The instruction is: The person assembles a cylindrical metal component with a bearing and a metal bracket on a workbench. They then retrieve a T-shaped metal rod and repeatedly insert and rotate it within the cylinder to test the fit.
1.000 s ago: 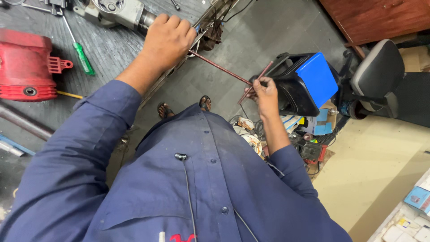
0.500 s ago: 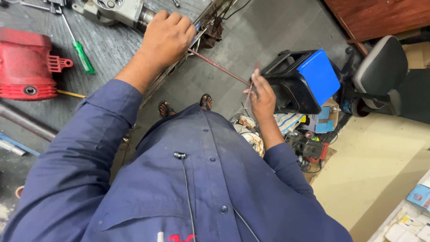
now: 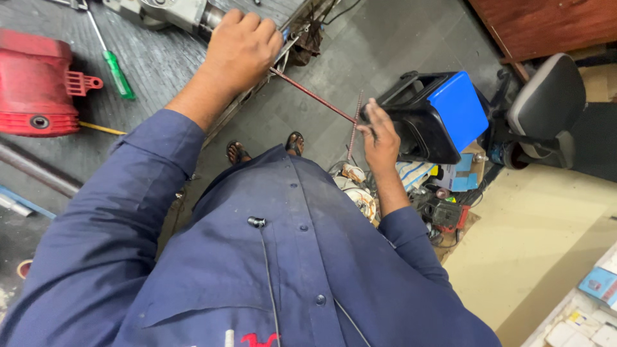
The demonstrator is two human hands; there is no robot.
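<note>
— Where are your fingers right now?

— My right hand (image 3: 380, 136), middle right of the frame, has its fingers pinched together on a thin reddish metal rod (image 3: 313, 96). A second short rod (image 3: 354, 126) hangs down from the same grip. My left hand (image 3: 241, 46), at top centre, is curled shut over the rod's far end, where it meets the edge of the dark grooved workbench (image 3: 154, 71).

— What differs from a moment earlier?

— My right hand has pulled in closer to my body and turned; the short rod now points nearly straight down. My left hand has stayed put.

— And around you?

— A blue-and-black box (image 3: 443, 112) sits just beyond my right hand, a red machine housing (image 3: 35, 83) at upper left, and a green-handled screwdriver (image 3: 116, 72) beside it.
</note>
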